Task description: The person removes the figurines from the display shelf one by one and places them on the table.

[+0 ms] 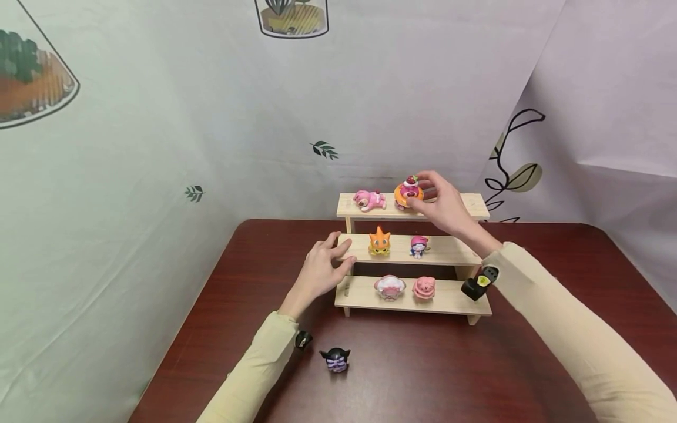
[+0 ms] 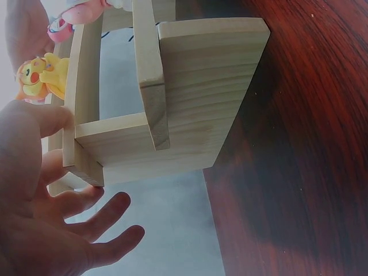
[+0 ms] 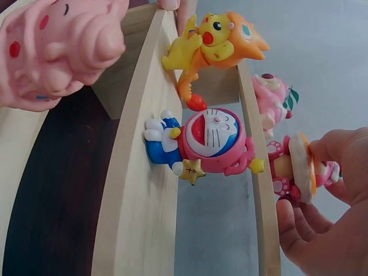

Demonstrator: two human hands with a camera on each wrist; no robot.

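My right hand [image 1: 444, 202] pinches a pink bear figurine in an orange swim ring [image 1: 409, 191], with a strawberry on its head, at the top tier of a wooden three-tier display stand [image 1: 449, 252]. In the right wrist view, the thumb and fingers lie on either side of this bear figurine [image 3: 300, 168]. My left hand [image 1: 322, 264] grips the left end of the stand's middle tier. The left wrist view has this hand [image 2: 40, 190] with its thumb and index finger around the board end, other fingers spread. Left of the held figurine lies a pink bear figurine [image 1: 369, 200].
The middle tier bears an orange-and-yellow figurine [image 1: 379, 242] and a blue-and-pink cat figurine [image 1: 418, 247]. Below sit a white-and-pink figurine [image 1: 390, 288] and a pink figurine [image 1: 424, 288]. A black-and-purple figurine [image 1: 336, 360] stands on the dark red table [image 1: 423, 370].
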